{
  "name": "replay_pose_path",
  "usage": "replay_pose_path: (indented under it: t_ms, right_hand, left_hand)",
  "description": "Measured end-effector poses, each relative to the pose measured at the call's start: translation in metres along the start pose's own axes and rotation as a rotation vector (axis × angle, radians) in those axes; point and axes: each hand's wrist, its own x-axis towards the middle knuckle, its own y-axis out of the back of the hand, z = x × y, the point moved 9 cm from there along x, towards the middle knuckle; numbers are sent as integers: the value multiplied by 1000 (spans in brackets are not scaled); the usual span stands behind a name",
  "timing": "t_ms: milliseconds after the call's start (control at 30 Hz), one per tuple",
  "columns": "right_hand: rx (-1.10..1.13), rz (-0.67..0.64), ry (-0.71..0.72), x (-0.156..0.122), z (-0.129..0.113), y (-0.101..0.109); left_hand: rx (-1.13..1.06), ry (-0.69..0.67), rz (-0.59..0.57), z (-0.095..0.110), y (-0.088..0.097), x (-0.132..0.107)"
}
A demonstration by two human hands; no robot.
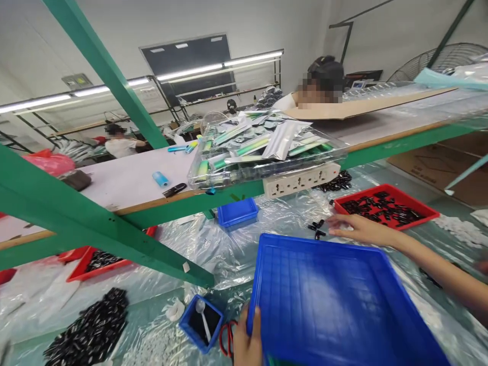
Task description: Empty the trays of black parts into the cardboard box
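My left hand [247, 336] is closed on the left rim of a large blue plastic tray [324, 300], thumb over the edge. The tray is tilted above the bench, and no pieces show on its ribbed face. My right hand is not in view. Beside my left hand are red-handled scissors [225, 339], partly hidden, and a small blue bin [184, 325] of dark contents with a white plastic spoon [204, 320] in it. Beyond the tray, another person's hand [348, 227] reaches in from the right, near a few small black pieces [317, 227].
A red tray [430, 214] of black pieces lies back right; a black heap [91, 328] lies front left. A green metal post [168, 254] and a shelf bearing a clear tray [198, 180] of wrapped items and a power strip [301, 181] cross ahead. A small blue box [238, 212] sits beneath.
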Motion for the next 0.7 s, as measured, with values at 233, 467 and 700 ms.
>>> replay_pose_path:
  t_ms: [233,467,700]
  right_hand:
    - [-61,158,153,-106,-74,-48]
    - [-30,222,-85,-168,4,-165]
    - [314,513,-534,-198,81,-149]
  left_hand:
    - [-46,-47,-157,33,-101,58]
    - [-61,-32,-283,7,-182,39]
    - [24,74,-283,-23,-143,49]
